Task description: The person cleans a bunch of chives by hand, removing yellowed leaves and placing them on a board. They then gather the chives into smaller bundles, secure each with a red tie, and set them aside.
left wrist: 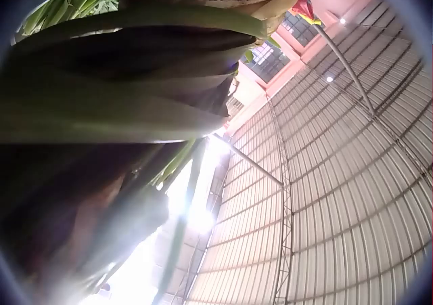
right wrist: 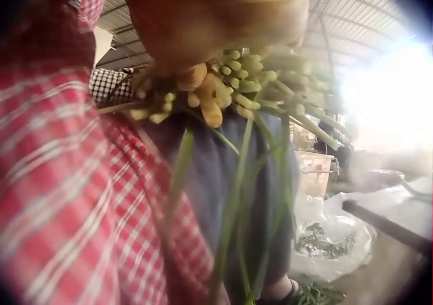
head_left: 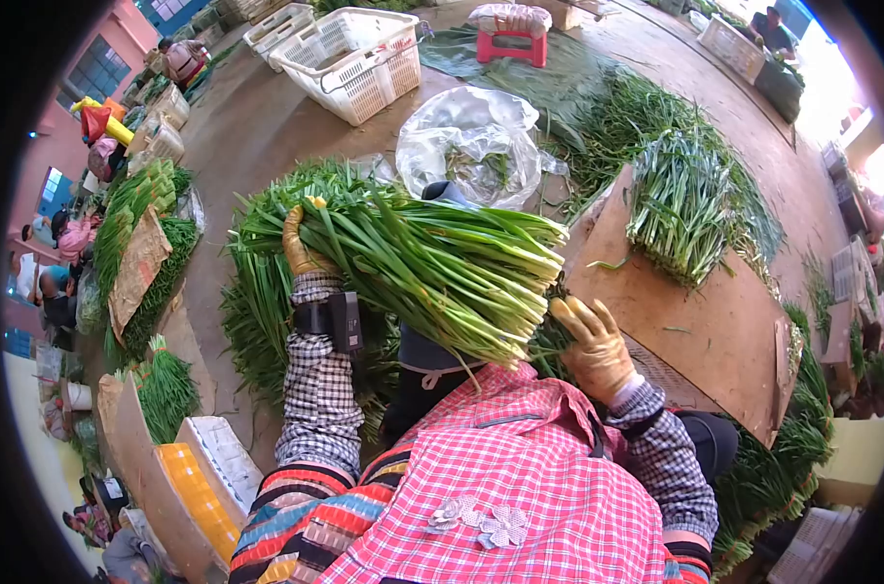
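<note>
In the head view, a thick bunch of garlic chives (head_left: 432,263) lies across in front of the person, leaves to the left and pale cut ends to the right. The gloved left hand (head_left: 303,245) grips it near the leafy end, its fingers partly hidden by leaves. Close beside the cut ends is the gloved right hand (head_left: 598,352), fingers apart and loosely bent. The right wrist view has those stalk ends (right wrist: 243,81) right at the fingertips, with a few thin leaves hanging below. Dark, blurred leaves fill much of the left wrist view.
A heap of greens (head_left: 257,311) lies under the bunch. Cut stalks (head_left: 681,200) rest on a brown board (head_left: 690,326) to the right. Ahead are a clear plastic bag (head_left: 469,146), a white crate (head_left: 359,73) and a red stool (head_left: 512,47). Other people sit farther off.
</note>
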### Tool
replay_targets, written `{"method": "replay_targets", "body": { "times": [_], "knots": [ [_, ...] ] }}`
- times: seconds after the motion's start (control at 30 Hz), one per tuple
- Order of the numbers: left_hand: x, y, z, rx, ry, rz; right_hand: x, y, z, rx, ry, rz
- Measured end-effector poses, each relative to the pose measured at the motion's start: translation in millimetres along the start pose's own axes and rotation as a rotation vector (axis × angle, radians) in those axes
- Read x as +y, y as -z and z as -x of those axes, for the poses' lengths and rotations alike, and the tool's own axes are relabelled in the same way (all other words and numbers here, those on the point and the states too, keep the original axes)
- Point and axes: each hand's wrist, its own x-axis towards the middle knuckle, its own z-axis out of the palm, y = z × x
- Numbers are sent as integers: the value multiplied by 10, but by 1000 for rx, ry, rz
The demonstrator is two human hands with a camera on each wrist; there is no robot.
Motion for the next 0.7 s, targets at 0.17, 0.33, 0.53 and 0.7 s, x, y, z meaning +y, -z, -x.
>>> {"method": "replay_targets", "body": {
  "times": [0.17,0.33,0.53,0.7],
  "knots": [
    [-119,103,-46,-67,101,51,26,177,200,-446,-439,-659],
    [-75,80,-33,-144,94,54,-202,-189,-164,-94,-398,-1650],
    [-111,162,-49,-155,95,115,-440,-42,-650,-9,-456,-2001],
    [-89,81,61,-118,108,115,-468,-26,-660,20,-390,-2160]
  ]
}}
